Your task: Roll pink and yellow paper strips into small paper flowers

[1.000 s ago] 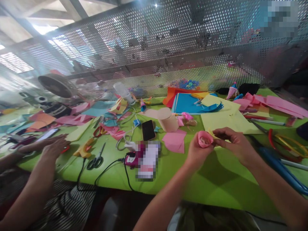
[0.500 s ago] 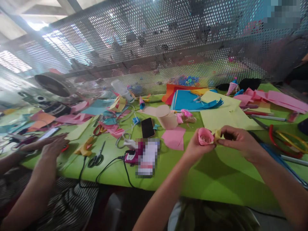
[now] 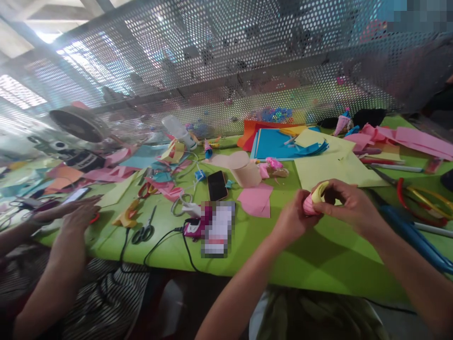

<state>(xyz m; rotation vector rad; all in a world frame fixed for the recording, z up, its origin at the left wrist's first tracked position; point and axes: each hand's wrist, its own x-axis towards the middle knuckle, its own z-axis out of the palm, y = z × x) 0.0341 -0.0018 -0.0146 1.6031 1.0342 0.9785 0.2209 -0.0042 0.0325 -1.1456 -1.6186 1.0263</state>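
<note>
My left hand point(image 3: 292, 215) is closed around a rolled pink paper cone point(image 3: 310, 206) above the green table. A curled yellow paper piece point(image 3: 319, 191) is pinched in my right hand point(image 3: 341, 200), right up against the cone's open end. Whether the yellow piece sits inside the cone or only touches its rim, I cannot tell. A cut pink paper sheet point(image 3: 255, 200) lies to the left of my hands, and a pale yellow sheet point(image 3: 332, 172) lies just beyond them.
Grey scissors point(image 3: 144, 232), a yellow glue gun point(image 3: 126, 215), a black phone point(image 3: 217, 185) and cables lie to the left. Blue paper point(image 3: 274, 145) is stacked at the back. A co-worker's hands point(image 3: 79, 215) rest at far left. Red-handled scissors point(image 3: 403, 196) lie at right.
My hands have come together. The pink cone has tilted so its opening no longer faces me, and the yellow piece has moved from beside it to its open end.
</note>
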